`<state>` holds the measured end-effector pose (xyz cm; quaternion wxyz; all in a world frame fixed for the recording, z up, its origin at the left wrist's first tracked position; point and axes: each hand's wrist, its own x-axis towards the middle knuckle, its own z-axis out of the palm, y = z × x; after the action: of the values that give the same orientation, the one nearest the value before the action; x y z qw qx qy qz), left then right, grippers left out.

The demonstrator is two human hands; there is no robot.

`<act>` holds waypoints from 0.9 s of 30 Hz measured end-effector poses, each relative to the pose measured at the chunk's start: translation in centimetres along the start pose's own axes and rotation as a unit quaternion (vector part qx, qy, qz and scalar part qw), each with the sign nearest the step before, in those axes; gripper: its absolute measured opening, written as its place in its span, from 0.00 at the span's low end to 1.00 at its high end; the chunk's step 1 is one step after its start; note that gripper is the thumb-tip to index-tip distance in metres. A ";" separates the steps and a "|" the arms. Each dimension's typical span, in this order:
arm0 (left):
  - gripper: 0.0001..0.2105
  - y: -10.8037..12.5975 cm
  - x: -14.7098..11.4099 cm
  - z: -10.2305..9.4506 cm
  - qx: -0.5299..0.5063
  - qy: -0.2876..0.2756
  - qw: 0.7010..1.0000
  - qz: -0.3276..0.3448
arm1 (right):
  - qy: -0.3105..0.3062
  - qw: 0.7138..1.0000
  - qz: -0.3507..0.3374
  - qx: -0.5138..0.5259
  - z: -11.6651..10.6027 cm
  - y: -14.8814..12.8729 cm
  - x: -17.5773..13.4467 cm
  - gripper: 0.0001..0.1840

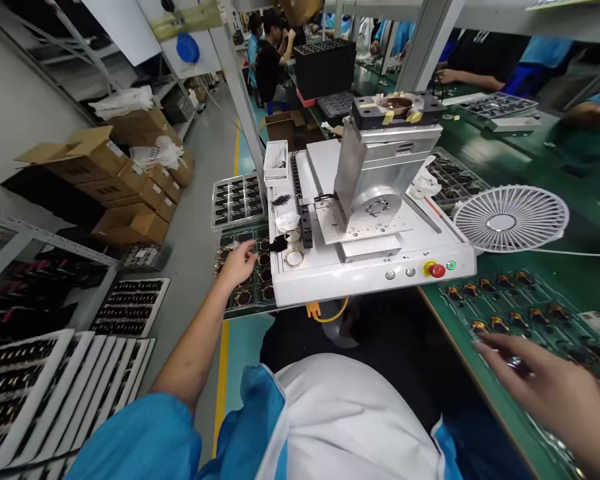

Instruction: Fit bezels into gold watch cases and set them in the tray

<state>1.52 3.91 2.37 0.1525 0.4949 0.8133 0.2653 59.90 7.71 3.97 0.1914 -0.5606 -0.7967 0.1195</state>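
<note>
My left hand [239, 265] is over a tray [233, 308] of round, gold-rimmed watch cases, at the left side of a white machine. Its fingers are bent a little and apart, and nothing shows between them. On the machine's left edge, near those fingers, lie a gold ring-shaped case [295, 257] and a black scrap of material [279, 243]. At the right, my right hand [555, 387] is above a clear tray [485, 303] of small black-and-orange parts. Its thumb and fingers close around a small shiny piece, too blurred to name.
A metal fixture [370, 173] stands on the white machine [350, 273], whose front has buttons and a red stop knob [436, 270]. A white fan [511, 219] sits to its right. Cardboard boxes [97, 163] and stacked white trays [75, 393] are at left. Other people work farther back.
</note>
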 end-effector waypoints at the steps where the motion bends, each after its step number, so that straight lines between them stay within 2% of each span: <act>1: 0.20 0.1 1.4 0.8 0.008 -0.013 1.000 -0.004 | -0.021 0.999 -0.026 0.022 0.9 -1.2 0.6 0.27; 4: 0.14 0.5 4.0 2.8 0.023 -0.047 0.999 -0.014 | -0.062 0.992 -0.077 0.084 3.1 -4.1 1.0 0.22; 6: 0.13 0.5 4.7 3.5 0.021 -0.057 0.998 -0.015 | -0.074 0.989 -0.073 0.104 3.9 -4.9 0.5 0.19; 9: 0.13 -0.1 5.1 3.5 -0.008 -0.050 0.999 -0.009 | -0.067 0.990 -0.048 0.111 4.2 -4.6 -0.5 0.19; 13: 0.11 -0.5 4.2 2.2 -0.086 0.013 0.996 0.012 | -0.057 0.991 -0.051 0.111 3.1 -3.8 -0.4 0.16; 16: 0.17 0.2 1.9 0.3 -0.144 0.083 0.985 0.052 | -0.044 0.988 -0.090 0.116 0.8 -4.6 1.5 0.11; 19: 0.19 2.1 -1.1 -2.0 -0.183 0.137 0.968 0.106 | 0.030 0.982 -0.149 0.110 -2.6 -7.5 5.6 0.08; 23: 0.13 6.4 -3.6 -4.5 -0.248 0.179 0.913 0.271 | 0.163 0.950 -0.244 0.106 -7.0 -14.1 14.2 0.08; 25: 0.14 8.5 -4.3 -5.4 -0.275 0.172 0.881 0.346 | 0.180 0.932 -0.294 0.112 -8.5 -17.4 19.0 0.11; 27: 0.16 10.2 -4.9 -6.2 -0.298 0.153 0.857 0.392 | 0.164 0.930 -0.316 0.096 -9.6 -19.9 23.5 0.12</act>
<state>8.04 1.60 13.25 0.0494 0.6565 0.4478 0.6050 40.25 22.76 24.66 0.4001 -0.2709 -0.8748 0.0355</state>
